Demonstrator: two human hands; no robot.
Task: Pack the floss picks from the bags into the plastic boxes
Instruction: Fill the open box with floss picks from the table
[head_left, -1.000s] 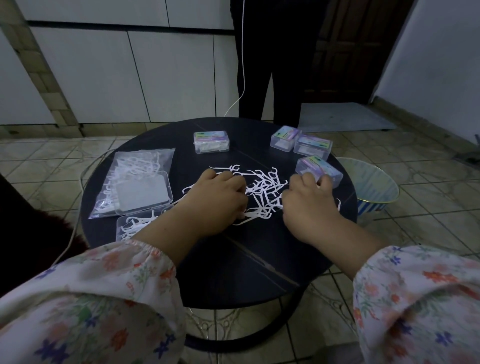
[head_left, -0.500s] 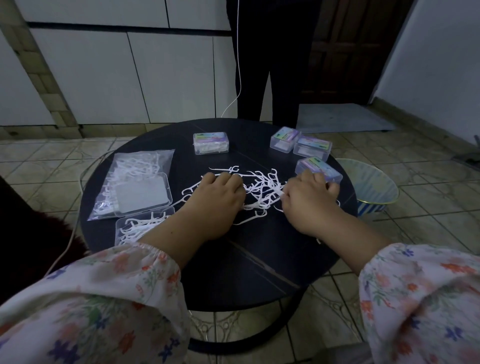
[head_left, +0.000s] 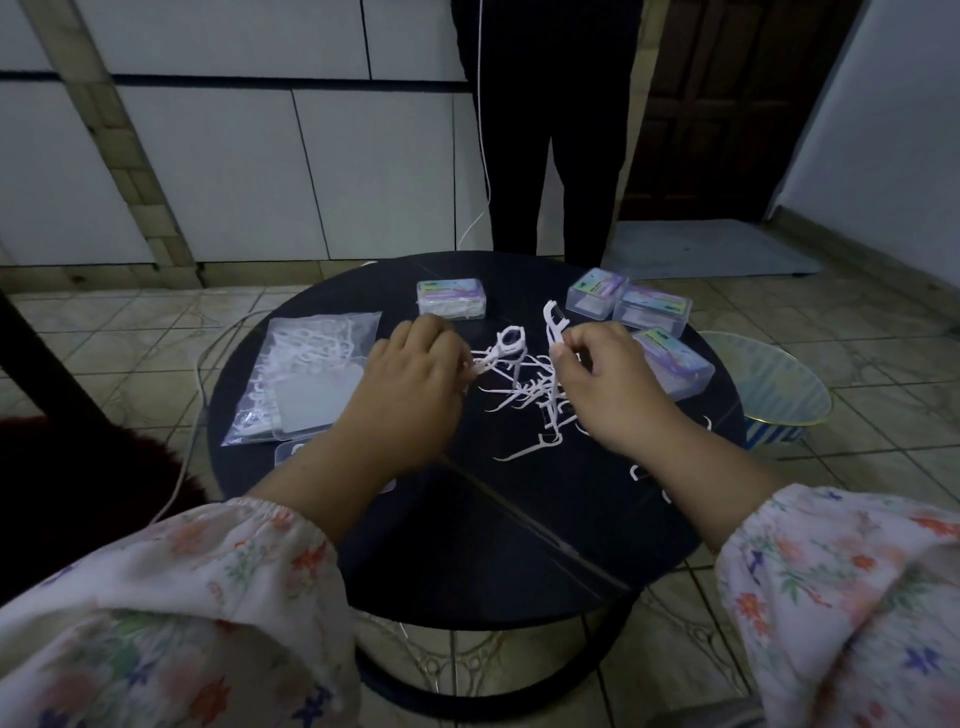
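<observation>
Your left hand (head_left: 410, 384) pinches a few thin white floss picks (head_left: 506, 345); your right hand (head_left: 605, 379) pinches one upright pick (head_left: 555, 322). Loose pile (head_left: 540, 402) lies between them on the round dark table (head_left: 467, 545), near clear rectangular boxes (head_left: 652, 309).

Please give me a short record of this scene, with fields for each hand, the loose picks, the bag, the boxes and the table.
left hand: pinches a small bunch of floss picks, lifted above the pile
right hand: pinches one floss pick, head pointing up
loose picks: scattered pile between the hands
bag: clear, still holds picks, left side of table
labelled boxes: one at back centre, three at back right, lids closed
table: round, dark
bowl: on the floor, right of the table
</observation>
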